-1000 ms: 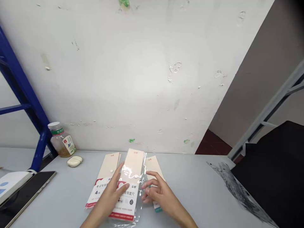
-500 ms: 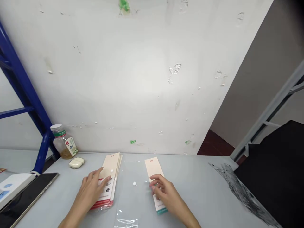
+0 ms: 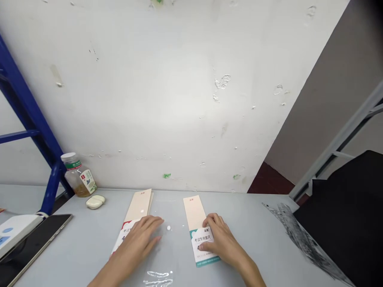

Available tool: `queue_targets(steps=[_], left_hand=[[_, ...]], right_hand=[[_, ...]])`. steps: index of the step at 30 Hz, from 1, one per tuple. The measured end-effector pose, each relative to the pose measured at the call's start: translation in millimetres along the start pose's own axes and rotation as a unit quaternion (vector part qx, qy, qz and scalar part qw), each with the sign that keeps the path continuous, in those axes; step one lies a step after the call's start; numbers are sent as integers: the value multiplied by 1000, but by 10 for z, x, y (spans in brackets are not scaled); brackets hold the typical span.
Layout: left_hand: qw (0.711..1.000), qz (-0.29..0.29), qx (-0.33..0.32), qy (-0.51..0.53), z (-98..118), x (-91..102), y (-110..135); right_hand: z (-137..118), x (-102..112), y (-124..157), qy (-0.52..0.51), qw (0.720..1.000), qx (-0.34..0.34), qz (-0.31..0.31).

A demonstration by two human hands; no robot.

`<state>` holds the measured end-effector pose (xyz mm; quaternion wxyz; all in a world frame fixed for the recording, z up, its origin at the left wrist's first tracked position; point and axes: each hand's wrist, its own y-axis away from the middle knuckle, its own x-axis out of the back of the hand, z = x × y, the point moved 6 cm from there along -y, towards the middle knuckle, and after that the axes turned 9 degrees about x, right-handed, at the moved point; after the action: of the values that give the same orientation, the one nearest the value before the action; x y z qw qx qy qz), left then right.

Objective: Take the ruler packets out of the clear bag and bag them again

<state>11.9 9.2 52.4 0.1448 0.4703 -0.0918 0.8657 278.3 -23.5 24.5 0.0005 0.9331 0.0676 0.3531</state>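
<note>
One hand flat, one curved, and here we go: our left hand (image 3: 140, 239) lies spread on a stack of printed cards (image 3: 139, 205), left of the clear plastic sleeve (image 3: 157, 278). Our right hand (image 3: 223, 239) arches over a single card (image 3: 194, 213), right of that sleeve; gripping or resting, we can't tell. One careless slide across the table (image 3: 245, 215) could fan that stack!

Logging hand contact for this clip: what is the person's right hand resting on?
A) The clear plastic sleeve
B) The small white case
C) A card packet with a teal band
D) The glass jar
C. The right hand lies over the printed label of the card packet, whose teal band shows at its edge, while the plastic sleeve lies apart from it.
</note>
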Motion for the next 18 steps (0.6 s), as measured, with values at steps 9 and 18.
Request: queue_targets(steps=[9, 18], left_hand=[[999, -30, -4, -42, 213, -371, 14], [997, -43, 54, -28, 134, -388, -12]], right_hand=[[111, 41, -6, -103, 992, -35, 67], [159, 20, -52, -159, 983, -32, 85]])
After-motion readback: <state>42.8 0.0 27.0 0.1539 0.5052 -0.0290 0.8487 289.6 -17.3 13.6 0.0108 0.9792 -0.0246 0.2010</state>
